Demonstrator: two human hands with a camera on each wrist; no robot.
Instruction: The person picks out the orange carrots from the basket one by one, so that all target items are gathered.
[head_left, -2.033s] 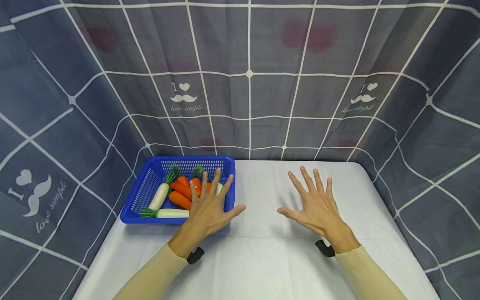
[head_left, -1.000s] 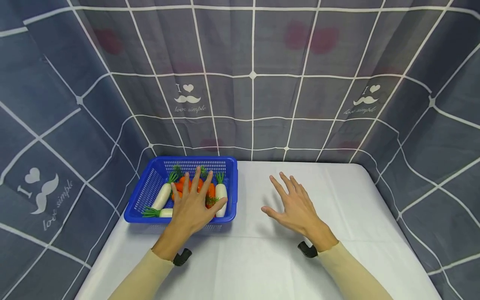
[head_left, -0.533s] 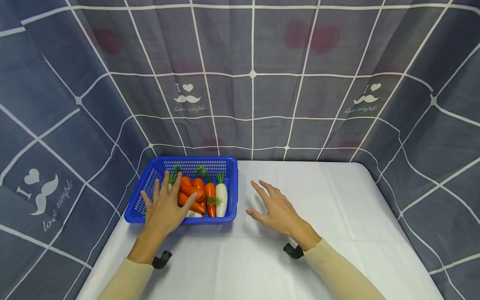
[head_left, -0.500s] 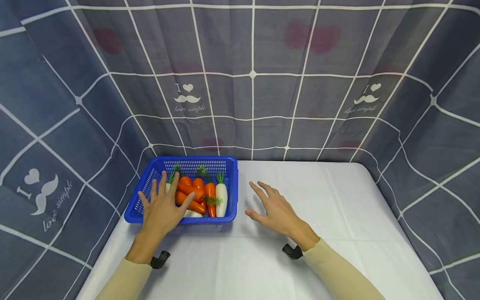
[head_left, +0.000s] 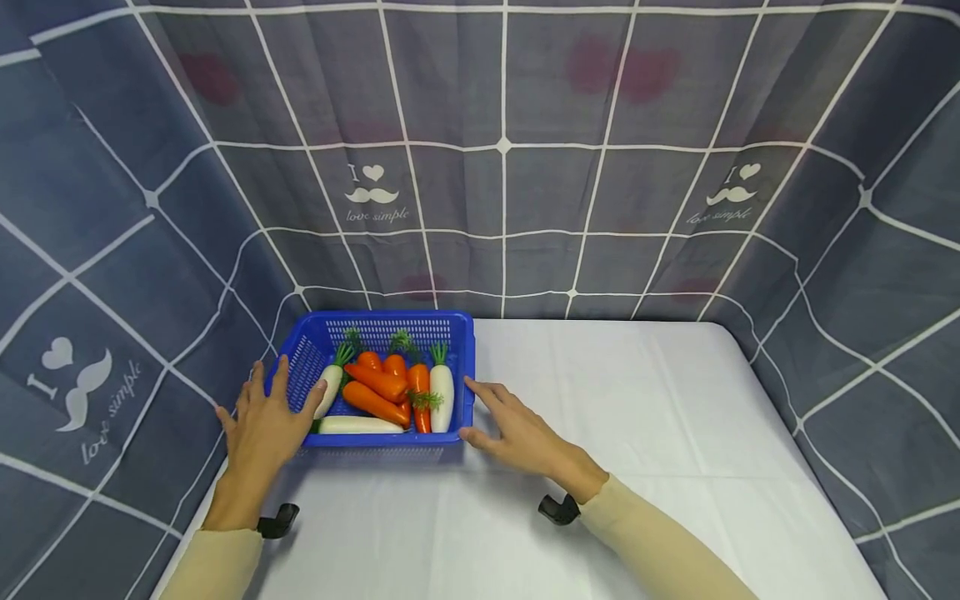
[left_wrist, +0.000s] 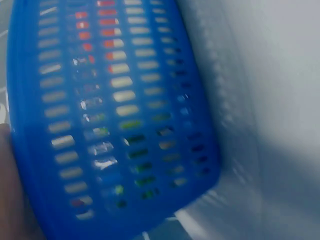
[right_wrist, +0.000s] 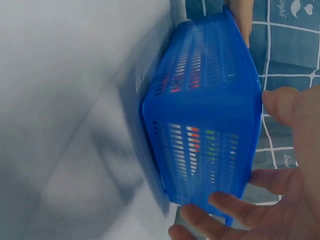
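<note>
A blue plastic basket [head_left: 390, 440] stands at the back left of the table in the head view. In it lie several orange carrots [head_left: 375, 403] and white radishes [head_left: 442, 396] with green tops. My left hand [head_left: 264, 429] is at the basket's left side, fingers spread, thumb overlapping the front left corner. On the other side, my right hand [head_left: 517, 435] has its fingertips right at the right rim. The right wrist view shows that hand's fingers [right_wrist: 240, 210] extended along the slotted wall [right_wrist: 195, 150]. Up close, the left wrist view holds the basket's slotted side [left_wrist: 115, 120].
A white cloth [head_left: 637, 400] covers the table. Dark grey-blue curtain with white lines [head_left: 562, 192] encloses the back and both sides, close behind the basket. Each wrist carries a black band [head_left: 277, 522].
From over the basket, my left hand has moved left to its left side, uncovering the vegetables. My right hand has moved left across the table to the right rim. The basket has stayed put.
</note>
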